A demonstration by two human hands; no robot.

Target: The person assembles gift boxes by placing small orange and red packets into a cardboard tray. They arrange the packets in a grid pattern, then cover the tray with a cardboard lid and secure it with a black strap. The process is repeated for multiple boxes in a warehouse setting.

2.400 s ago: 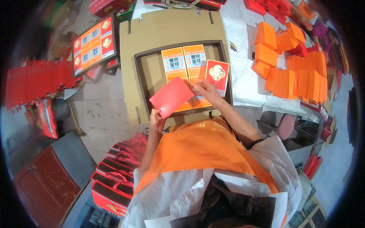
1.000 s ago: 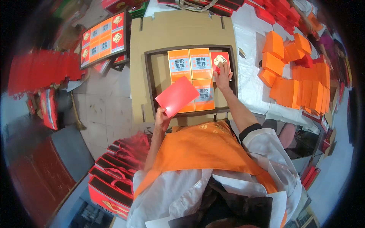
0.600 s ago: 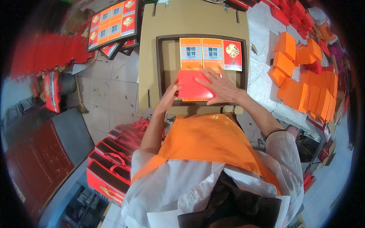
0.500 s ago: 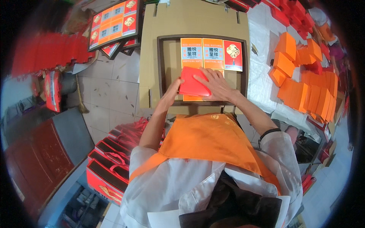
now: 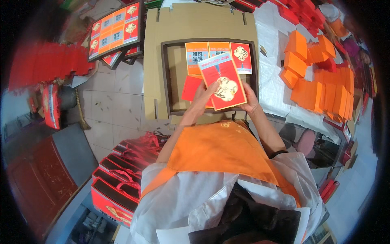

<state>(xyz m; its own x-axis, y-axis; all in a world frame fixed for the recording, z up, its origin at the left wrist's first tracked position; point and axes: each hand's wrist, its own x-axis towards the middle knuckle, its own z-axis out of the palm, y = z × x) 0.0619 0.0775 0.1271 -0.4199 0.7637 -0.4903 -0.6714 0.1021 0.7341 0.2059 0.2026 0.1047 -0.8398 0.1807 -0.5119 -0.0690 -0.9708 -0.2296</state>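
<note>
Recorded nearest: orange apron (image 5: 221, 144) and, at lower left, red boxes (image 5: 109, 199) with strap handles. Found left hand (image 5: 201, 99) clamped on the left side of a patterned red card (image 5: 226, 86), with thumb on its face. Found right hand (image 5: 252, 101) clamped on the opposite edge, fingers bent round it. Located that card tilted above the near half of the dark tray (image 5: 166, 77).

Listed beneath the left hand: plain red card (image 5: 191, 87); could not tell whether loose or gripped too. Listed along the far edge: two orange cards (image 5: 197, 61) side by side, then corner red card (image 5: 242, 57) at right. Judged part-filled, with left column outstanding; could not check the near row, mostly hidden.

Noted open room: bare strip down the tray's left side; very little along the right wall, close to the right hand. Noted wide cardboard (image 5: 203, 20) beyond the far rim. Logged at right, well apart: white-covered table (image 5: 268, 89) bearing orange boxes (image 5: 315, 93). Logged farthest, across tiled floor (image 5: 122, 89) at upper left: filled tray (image 5: 141, 24), tilted, with red at both ends and orange between; judged a likely pattern for completion.
</note>
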